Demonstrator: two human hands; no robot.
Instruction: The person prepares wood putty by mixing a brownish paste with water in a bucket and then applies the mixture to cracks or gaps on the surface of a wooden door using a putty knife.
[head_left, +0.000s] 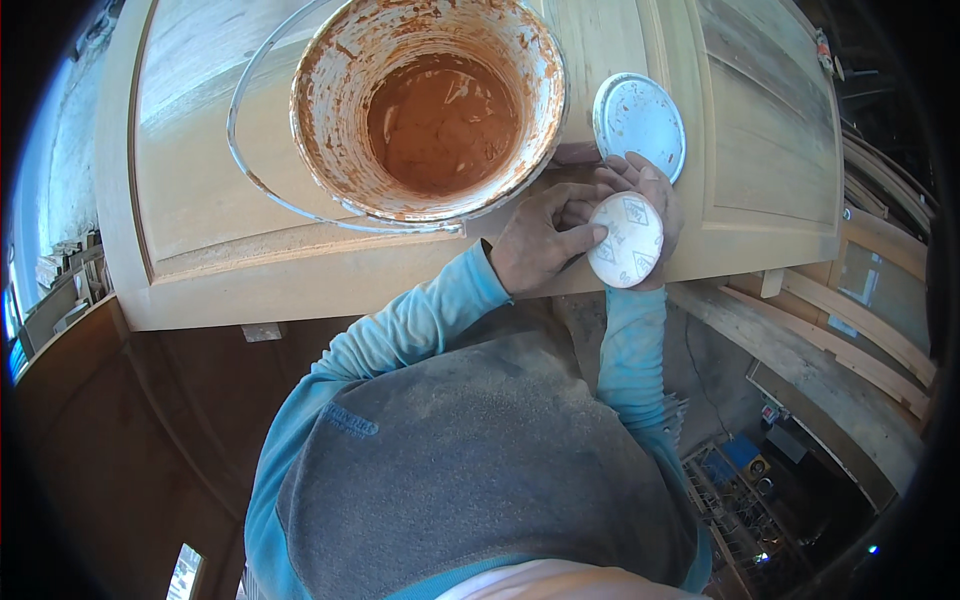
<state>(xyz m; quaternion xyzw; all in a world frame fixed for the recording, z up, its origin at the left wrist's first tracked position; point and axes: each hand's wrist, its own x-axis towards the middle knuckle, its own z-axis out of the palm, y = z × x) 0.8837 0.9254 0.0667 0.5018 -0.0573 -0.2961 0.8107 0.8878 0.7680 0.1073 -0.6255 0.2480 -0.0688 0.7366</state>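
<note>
In front of my body, I hold a round white sanding disc (627, 240) with printed marks on its upward face. My left hand (543, 232) pinches its left edge, thumb on top and fingers curled. Behind the disc, my right hand (660, 205) supports it from the right, its fingers bent and partly hidden. Just beyond my right fingers lies a round white lid (640, 120) with brownish specks. Left of it stands a large white bucket (330, 160), smeared orange-brown inside, with orange-brown paste (445, 120) at the bottom.
Under the bucket and lid lies a pale panelled wooden door (230, 290). The bucket's wire handle (235, 130) hangs out to the left. At the right are long wooden boards (830, 340); lower right, a metal rack (735, 500) stands near the floor.
</note>
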